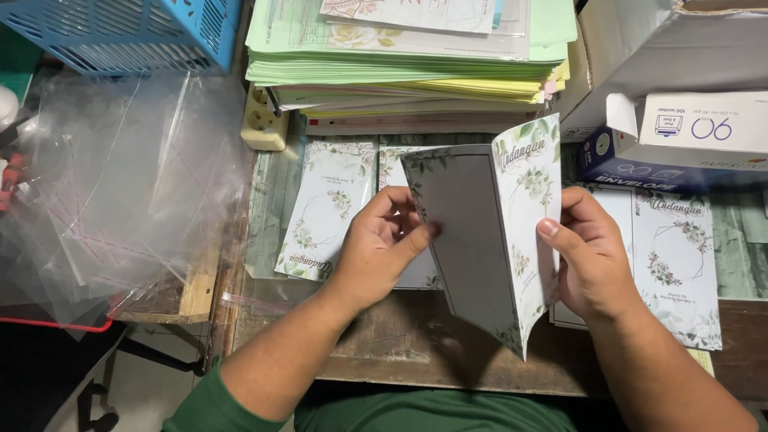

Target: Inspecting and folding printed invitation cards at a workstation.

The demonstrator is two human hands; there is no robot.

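Nearest the camera, two forearms in green sleeves are reaching over the worn wooden table [400, 344]. The left hand [376, 252] is gripping the grey inner panel of a folded floral invitation card [488, 232], its thumb lying on the front and its fingers curling behind the left edge. The right hand [592, 260] is holding the card's white floral cover, thumb pressing on the front and fingers closing behind it. The card is standing half open above the table between both hands, its fold pointing toward the person.

Just beyond the left hand, a printed floral card [324, 208] is lying flat on the table, and another is partly hiding behind the held one. To the right, further floral cards [680, 264] are lying beside the right hand. At the left, a heap of clear plastic sleeves [120, 184] is spreading over the table edge.

Farther back, a thick stack of green and yellow paper [408, 68] is sitting beside a cream power socket [264, 120]. A blue plastic basket [128, 32] is sitting at the far left, and a blue and white envelope box [680, 144] is resting at the far right.
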